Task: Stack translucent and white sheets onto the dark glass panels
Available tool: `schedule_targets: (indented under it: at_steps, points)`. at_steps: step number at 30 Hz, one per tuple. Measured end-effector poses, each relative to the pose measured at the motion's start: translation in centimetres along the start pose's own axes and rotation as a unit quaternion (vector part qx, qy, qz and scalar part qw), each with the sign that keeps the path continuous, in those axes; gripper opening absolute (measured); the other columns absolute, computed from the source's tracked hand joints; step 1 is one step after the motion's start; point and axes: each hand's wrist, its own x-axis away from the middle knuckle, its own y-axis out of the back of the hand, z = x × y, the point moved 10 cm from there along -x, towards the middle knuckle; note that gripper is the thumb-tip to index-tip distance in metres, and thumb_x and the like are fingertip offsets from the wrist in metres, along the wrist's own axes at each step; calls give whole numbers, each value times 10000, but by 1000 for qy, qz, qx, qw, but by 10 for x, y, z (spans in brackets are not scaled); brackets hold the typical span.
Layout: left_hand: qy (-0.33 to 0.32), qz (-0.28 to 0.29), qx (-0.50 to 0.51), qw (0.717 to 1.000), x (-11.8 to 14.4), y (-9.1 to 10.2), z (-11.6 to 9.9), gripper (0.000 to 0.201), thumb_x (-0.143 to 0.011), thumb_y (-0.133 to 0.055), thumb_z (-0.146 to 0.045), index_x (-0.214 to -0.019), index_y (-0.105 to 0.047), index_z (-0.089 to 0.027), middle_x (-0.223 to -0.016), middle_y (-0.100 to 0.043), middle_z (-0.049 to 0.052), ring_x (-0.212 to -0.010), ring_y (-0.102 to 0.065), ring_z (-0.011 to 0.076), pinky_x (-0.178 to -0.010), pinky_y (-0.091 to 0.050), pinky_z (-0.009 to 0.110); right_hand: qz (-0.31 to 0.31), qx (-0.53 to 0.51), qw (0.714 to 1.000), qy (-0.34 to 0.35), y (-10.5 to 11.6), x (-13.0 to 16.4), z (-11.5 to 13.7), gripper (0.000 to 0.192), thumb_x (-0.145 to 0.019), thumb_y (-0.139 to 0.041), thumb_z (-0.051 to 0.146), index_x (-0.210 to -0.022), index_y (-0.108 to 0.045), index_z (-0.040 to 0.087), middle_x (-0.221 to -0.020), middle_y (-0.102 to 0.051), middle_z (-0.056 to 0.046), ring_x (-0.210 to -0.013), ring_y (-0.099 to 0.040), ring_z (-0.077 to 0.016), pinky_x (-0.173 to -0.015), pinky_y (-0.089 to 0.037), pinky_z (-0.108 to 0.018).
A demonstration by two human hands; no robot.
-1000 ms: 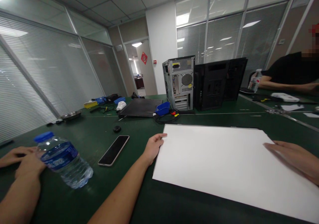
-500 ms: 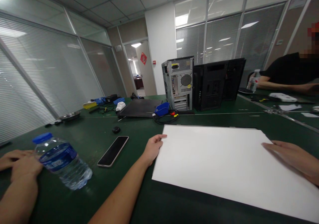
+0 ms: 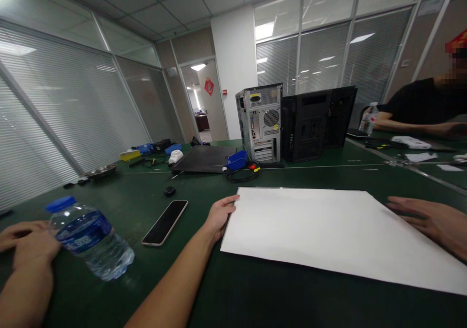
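Note:
A large flat white sheet point(image 3: 302, 230) spreads across the front right, its far right corner cut at a slant; I cannot tell whether it is paper or thin board. My left hand point(image 3: 220, 216) grips its left edge, the thumb and forefinger at the far left corner. Beside the slanted right edge, my right hand point(image 3: 430, 221) has its fingers stretched and apart; whether any finger touches the sheet is unclear. A phone point(image 3: 165, 223) with a black screen lies on the table left of my left forearm.
A water bottle point(image 3: 91, 238) stands at the left, beside another person's hands point(image 3: 31, 243). Behind the sheet are an open computer case point(image 3: 260, 123), black panels point(image 3: 310, 123), a blue tray point(image 3: 236, 160) with cables, and a black flat panel point(image 3: 202, 159). A co-worker point(image 3: 412, 104) sits far right.
My right hand has come off the sheet's right edge and its fingers have spread. The sheet's near edge has shifted up in view. My left hand keeps its hold.

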Motion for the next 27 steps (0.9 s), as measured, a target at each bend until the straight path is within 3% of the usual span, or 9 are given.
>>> schedule_targets:
  at_steps: [2,4,7,10,13,15,18,22,27]
  points:
    - [7,-7,1,1000,0,1,1,503,-695,-578,7,-1188,-618,-84,-778,-726,93,-545,-636,146,-535,-517,266,56,59,997,-11,-3,-3,8,423,-915,-475,468,-977,-768,168,-956,-714,-147,-769,-695,-213,-573,-500,-284]
    - [11,-12,2,1000,0,1,2,505,-694,-576,16,-1188,-614,-81,-802,-734,106,-550,-647,157,-536,-527,276,64,125,990,16,3,-3,37,419,-895,-508,488,-1093,-727,191,-1039,-701,-118,-812,-689,-211,-589,-504,-290]
    - [14,-14,4,1000,-1,1,3,517,-679,-573,38,-1181,-614,-78,-819,-739,111,-554,-657,164,-541,-535,282,40,135,974,178,8,14,133,325,-916,-505,423,-1131,-681,254,-1119,-666,-72,-888,-659,-171,-673,-513,-276]
    - [17,-18,3,1000,-1,2,3,511,-679,-567,45,-1178,-610,-60,-812,-737,119,-558,-661,170,-539,-537,284,1,89,924,371,4,57,239,206,-860,-606,386,-981,-680,236,-991,-665,-74,-938,-619,-215,-849,-486,-375]
    - [20,-21,0,1000,0,3,3,512,-688,-562,42,-1189,-602,-53,-821,-738,127,-556,-660,171,-537,-536,288,-2,62,912,405,-15,82,289,193,-908,-517,311,-986,-647,192,-930,-650,-84,-868,-600,-213,-804,-480,-389]
    - [20,-20,-1,1000,1,3,2,518,-693,-561,36,-1201,-597,-54,-835,-738,132,-562,-661,174,-538,-536,291,-24,77,913,400,-24,88,296,228,-927,-424,178,-1021,-632,180,-935,-648,-82,-856,-596,-198,-780,-483,-371]
    - [21,-14,-2,1000,3,2,1,518,-704,-567,25,-1214,-591,-57,-841,-738,132,-572,-663,175,-547,-535,292,-43,80,906,414,-26,91,286,307,-908,-377,72,-1057,-624,177,-970,-652,-76,-891,-604,-187,-784,-490,-353]
    - [23,-5,-6,1000,3,1,1,499,-718,-576,21,-1212,-588,-53,-803,-731,120,-573,-661,171,-550,-524,280,-60,54,904,420,-13,91,262,345,-878,-434,52,-1126,-627,194,-1025,-664,-65,-971,-620,-190,-855,-506,-355]
    - [-2,11,-5,1000,6,-3,-4,453,-756,-591,4,-1203,-587,-73,-740,-713,76,-513,-608,117,-514,-477,219,-66,19,918,391,-8,93,252,382,-888,-446,103,-1199,-613,248,-1077,-680,-33,-1063,-621,-186,-945,-511,-338]
